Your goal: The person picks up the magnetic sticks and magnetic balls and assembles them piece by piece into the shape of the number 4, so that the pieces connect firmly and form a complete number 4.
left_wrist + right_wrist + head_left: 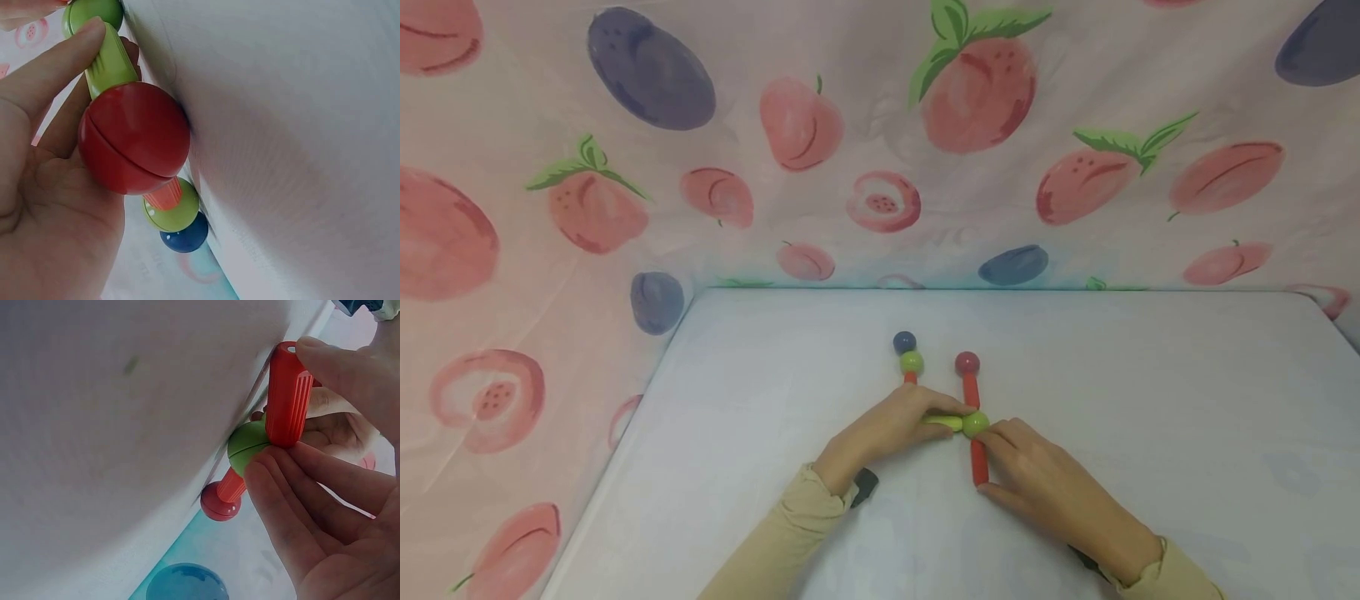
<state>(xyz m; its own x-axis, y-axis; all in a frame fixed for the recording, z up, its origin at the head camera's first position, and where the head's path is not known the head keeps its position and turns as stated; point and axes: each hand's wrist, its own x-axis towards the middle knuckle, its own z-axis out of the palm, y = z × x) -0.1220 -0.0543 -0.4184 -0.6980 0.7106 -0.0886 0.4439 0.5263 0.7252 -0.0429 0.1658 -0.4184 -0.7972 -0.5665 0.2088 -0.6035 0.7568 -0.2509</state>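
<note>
My left hand (880, 429) pinches a lime-green rod (112, 59) between thumb and fingers. That rod joins a large red ball (134, 137), hidden under the hand in the head view, to a green ball (976, 425). My right hand (1045, 479) holds a red rod (289, 394), thumb at its free end and fingertips against the green ball. Beyond the green ball, another red rod (972, 390) leads to a dark-red ball (967, 363). From the large red ball, an orange-red rod (165, 195) runs to a second green ball (912, 363) with a blue ball (905, 342) touching it.
The pieces lie on a white table (760, 358). Behind it and along the left hangs a pink fruit-print cloth (865, 108). A dark band (865, 486) shows at the left wrist.
</note>
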